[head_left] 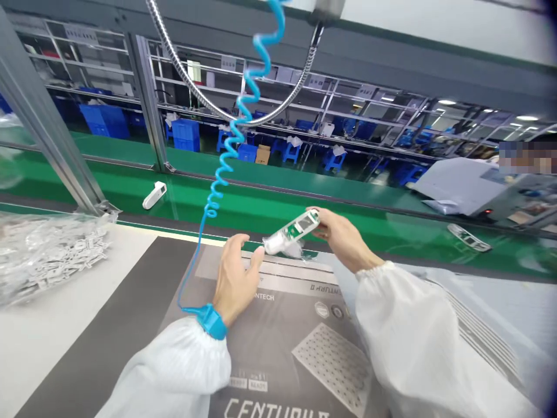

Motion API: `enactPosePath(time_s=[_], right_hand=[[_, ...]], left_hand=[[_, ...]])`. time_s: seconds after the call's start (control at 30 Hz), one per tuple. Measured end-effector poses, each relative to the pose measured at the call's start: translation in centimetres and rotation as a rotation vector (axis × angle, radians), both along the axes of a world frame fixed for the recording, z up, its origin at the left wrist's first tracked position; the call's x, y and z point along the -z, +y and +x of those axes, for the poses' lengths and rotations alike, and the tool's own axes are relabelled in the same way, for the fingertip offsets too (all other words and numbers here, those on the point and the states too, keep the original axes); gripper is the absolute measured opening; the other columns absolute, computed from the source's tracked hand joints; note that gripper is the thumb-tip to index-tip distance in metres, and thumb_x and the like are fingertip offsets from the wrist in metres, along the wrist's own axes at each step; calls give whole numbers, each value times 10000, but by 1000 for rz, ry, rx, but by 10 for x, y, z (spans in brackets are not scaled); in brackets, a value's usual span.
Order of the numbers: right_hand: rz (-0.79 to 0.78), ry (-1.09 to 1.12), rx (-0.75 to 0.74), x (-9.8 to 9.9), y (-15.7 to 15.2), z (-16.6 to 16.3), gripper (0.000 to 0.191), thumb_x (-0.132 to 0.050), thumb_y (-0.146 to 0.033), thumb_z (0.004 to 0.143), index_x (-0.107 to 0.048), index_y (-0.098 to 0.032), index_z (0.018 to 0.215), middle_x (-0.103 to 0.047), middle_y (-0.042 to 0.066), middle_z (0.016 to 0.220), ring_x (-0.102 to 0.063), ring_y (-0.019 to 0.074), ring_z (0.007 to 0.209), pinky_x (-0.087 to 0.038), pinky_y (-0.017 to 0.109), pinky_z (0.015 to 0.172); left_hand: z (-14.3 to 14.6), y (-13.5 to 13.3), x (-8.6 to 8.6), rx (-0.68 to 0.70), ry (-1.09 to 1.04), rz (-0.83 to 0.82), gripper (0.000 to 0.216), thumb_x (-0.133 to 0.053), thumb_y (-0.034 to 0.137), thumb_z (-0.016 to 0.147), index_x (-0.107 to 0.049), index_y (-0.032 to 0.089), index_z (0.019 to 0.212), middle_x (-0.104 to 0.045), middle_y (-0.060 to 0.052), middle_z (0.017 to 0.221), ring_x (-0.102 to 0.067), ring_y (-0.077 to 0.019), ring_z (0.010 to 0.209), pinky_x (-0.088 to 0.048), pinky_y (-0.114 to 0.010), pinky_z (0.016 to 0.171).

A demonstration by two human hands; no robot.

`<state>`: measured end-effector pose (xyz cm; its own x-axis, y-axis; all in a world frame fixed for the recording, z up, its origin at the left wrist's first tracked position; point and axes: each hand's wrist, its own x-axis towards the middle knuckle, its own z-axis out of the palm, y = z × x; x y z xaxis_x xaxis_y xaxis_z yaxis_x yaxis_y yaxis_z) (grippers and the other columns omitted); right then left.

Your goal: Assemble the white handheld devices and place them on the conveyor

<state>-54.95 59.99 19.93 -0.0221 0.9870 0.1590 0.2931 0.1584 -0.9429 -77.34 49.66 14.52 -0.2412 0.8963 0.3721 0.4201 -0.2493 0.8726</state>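
My right hand [342, 238] grips the far end of a slim white device [292, 231] with its circuit board showing, held above the grey mat [278, 342]. My left hand [237, 276] pinches the device's near tip, where a bit of clear film [292, 248] hangs. A blue wrist strap [212, 320] circles my left wrist, and its coiled blue cord [230, 145] rises overhead. Both sleeves are white.
A clear bag of small white parts [47, 252] lies at the left. On the green conveyor belt [270, 203] beyond the mat lie a white device [154, 195] and another part [469, 237]. A grey machine [474, 186] stands far right. A metal hose [226, 110] hangs overhead.
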Motion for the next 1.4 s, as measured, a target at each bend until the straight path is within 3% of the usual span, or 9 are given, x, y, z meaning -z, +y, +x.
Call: enactPosePath(time_s=[0.17,0.23,0.4,0.5,0.6,0.8,1.07,1.2,1.4], right_hand=[[-114,388,-27,45,-70,-28,413,-647,-573,824,-704,-218,1027,-724,47,970,-647,219,848,-520,342,757],[-77,341,1,61,-80,-36,440,-595,-599,864,-691,-211,1046,-719,60,1004,-641,234,897,-516,361,788],[318,-113,48,67,-83,-23,363,-528,-495,965,-622,-240,1207,-654,84,1158,-603,221,934,-462,388,852],[580,-456,34,62,-83,-14,166,-589,-374,966,-676,-267,1058,-664,56,1108,-578,226,975,-377,399,875],[654,-697,42,62,-90,-17,101,-594,-286,969,-680,-262,920,-693,29,1024,-554,226,954,-310,408,856],[505,-582,-144,61,-94,-31,194,-470,-207,998,-549,-220,821,-677,11,924,-549,198,892,-321,377,872],[175,-936,167,51,-20,-17,64,-579,-231,929,-631,-201,907,-663,86,1055,-536,272,1052,-293,428,876],[246,-970,170,32,-48,29,143,-556,-313,966,-664,-267,1047,-652,54,1120,-551,240,1072,-298,415,879],[248,-1379,116,18,-116,142,62,-649,-243,842,-699,-246,880,-662,58,999,-563,257,971,-295,418,813]], left_hand=[[16,-8,-1,589,-277,-359,448,-586,418,906,-558,159,1270,-670,-138,1232,-659,-242,1076,-506,-407,958],[22,-10,7,669,-256,-408,377,-608,317,876,-610,144,1211,-699,-128,1185,-667,-239,1062,-504,-392,957],[22,-10,11,533,-97,-337,332,-568,272,882,-656,176,1188,-701,-83,1194,-648,-235,1103,-482,-374,986],[16,-12,2,484,60,-268,318,-519,255,909,-680,226,1181,-723,-40,1122,-639,-227,1116,-446,-365,1033],[13,-13,-3,438,154,-263,330,-503,232,908,-697,261,1174,-733,-19,1102,-645,-225,1100,-434,-356,1036],[0,5,9,74,12,-343,349,-494,338,919,-662,171,1175,-738,-86,987,-669,-208,782,-505,-335,767],[-9,10,8,21,-192,-352,422,-564,405,842,-668,138,1151,-728,-98,948,-613,-175,676,-447,-283,614],[-6,8,-1,16,-394,-395,465,-633,421,780,-666,134,1145,-733,-91,942,-596,-159,667,-455,-271,601],[0,4,-13,48,-570,-391,474,-733,463,704,-671,136,1042,-726,-78,944,-579,-130,675,-445,-238,586]])
